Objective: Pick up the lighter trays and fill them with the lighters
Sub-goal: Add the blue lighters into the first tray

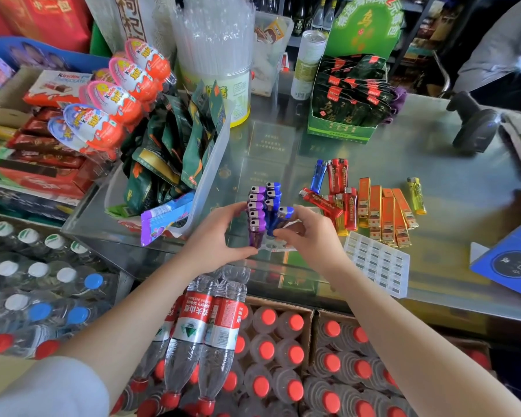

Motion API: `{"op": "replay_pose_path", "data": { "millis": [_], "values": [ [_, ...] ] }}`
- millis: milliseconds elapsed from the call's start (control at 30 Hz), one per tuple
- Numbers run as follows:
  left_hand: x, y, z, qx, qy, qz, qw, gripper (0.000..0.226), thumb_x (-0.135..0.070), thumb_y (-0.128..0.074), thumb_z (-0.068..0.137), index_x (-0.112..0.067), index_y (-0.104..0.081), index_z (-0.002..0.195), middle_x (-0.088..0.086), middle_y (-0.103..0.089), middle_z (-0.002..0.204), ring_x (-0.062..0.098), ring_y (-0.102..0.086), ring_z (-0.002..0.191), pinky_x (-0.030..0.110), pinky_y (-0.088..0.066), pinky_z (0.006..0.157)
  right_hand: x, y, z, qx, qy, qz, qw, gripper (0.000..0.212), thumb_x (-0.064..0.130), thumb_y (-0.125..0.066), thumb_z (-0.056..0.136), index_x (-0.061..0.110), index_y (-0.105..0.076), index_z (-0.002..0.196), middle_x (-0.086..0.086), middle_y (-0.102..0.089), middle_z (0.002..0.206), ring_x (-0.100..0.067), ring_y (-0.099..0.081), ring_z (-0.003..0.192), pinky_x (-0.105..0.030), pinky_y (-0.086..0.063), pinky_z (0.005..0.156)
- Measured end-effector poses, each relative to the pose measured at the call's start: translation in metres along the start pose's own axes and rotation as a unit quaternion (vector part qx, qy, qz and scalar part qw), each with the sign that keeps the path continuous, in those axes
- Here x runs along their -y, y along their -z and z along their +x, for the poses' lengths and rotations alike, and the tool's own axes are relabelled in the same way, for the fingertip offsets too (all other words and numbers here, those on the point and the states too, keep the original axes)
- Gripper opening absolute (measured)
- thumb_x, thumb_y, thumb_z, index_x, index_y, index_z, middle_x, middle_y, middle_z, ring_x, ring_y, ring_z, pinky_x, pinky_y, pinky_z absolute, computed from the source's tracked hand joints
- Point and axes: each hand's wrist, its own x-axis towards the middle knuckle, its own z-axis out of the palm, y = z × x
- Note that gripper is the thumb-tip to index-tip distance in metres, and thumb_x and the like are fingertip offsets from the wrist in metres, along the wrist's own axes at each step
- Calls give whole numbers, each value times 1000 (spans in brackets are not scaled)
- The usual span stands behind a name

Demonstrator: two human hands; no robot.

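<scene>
A clear plastic lighter tray (272, 247) sits on the glass counter in front of me, with a row of purple lighters (257, 212) and a row of blue lighters (273, 200) standing in it. My left hand (220, 237) grips the tray's left side beside the purple row. My right hand (309, 233) pinches one blue lighter (284, 216) at the near end of the blue row. Loose red lighters (337, 179), orange-gold lighters (385, 215), a blue one (318, 175) and a yellow one (416, 195) lie to the right. A second clear tray (376, 263) lies flat at my right.
Snack packets in a clear bin (175, 152) crowd the left, with chocolate eggs (115, 94) behind. A green tea-packet box (346, 100) and a barcode scanner (475, 124) stand at the back. A blue box (512, 263) lies at the right edge. Water bottles (211, 332) sit below the counter.
</scene>
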Motion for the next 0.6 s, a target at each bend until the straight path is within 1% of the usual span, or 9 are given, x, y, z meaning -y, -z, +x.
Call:
{"op": "replay_pose_path", "data": {
  "millis": [100,167,200,300,333,400,467,533,600],
  "values": [
    [2,0,0,0,2,-1,1000,68,-28,-78,66,-30,-43,125,-17,-47,116,6,-43,114,28,-33,95,-1,-3,0,4,42,-61,997,12,9,-69,78,9,-63,89,2,-64,80,-8,-60,65,-16,-49,60],
    [2,0,0,0,4,0,1000,69,-30,-78,66,-30,-43,125,-17,-47,117,7,-43,115,29,-33,96,-5,-6,-2,-7,69,-95,993,13,11,-70,78,6,-63,87,1,-62,81,-5,-55,63,-17,-45,60],
    [2,0,0,0,6,1,1000,69,-30,-78,66,-30,-43,125,-17,-47,118,6,-43,115,29,-33,96,-7,-7,-3,-16,77,-109,991,13,13,-70,78,6,-62,86,1,-60,79,-5,-53,60,-18,-43,59],
    [1,0,0,0,10,4,1000,69,-29,-78,66,-30,-42,126,-18,-46,116,4,-41,113,27,-32,95,-9,-7,-2,-31,83,-142,986,14,18,-70,78,7,-62,83,2,-56,76,-14,-50,57,-31,-44,56],
    [1,0,0,0,9,5,1000,69,-29,-78,66,-30,-42,126,-18,-46,115,4,-41,113,27,-32,94,-8,-7,-2,-35,86,-157,983,14,19,-69,78,8,-62,84,3,-56,77,-15,-49,57,-34,-44,55],
    [3,-1,0,-1,10,8,1000,70,-29,-78,66,-30,-42,126,-17,-46,116,4,-42,113,27,-32,95,-8,-8,-2,-45,96,-195,975,15,22,-68,80,10,-62,85,1,-61,82,-14,-46,59,-30,-41,52],
    [4,-2,1,-3,8,11,1000,70,-30,-78,66,-29,-42,127,-17,-46,116,4,-41,113,26,-32,94,-9,-11,-3,-47,101,-232,966,17,26,-66,81,10,-61,87,-2,-64,89,-17,-50,62,-31,-44,52],
    [4,-2,1,-6,6,12,1000,70,-29,-78,66,-29,-42,126,-18,-46,115,3,-41,111,26,-32,93,-5,-10,-3,-36,107,-258,959,20,28,-64,83,10,-60,90,-4,-64,92,-23,-58,69,-35,-50,55],
    [4,-2,1,-6,2,10,1000,68,-28,-78,66,-33,-42,123,-19,-46,113,3,-42,110,26,-32,92,1,0,2,3,118,-285,951,21,28,-64,83,10,-60,93,-4,-62,96,-24,-60,76,-37,-53,59]
  ]
}}
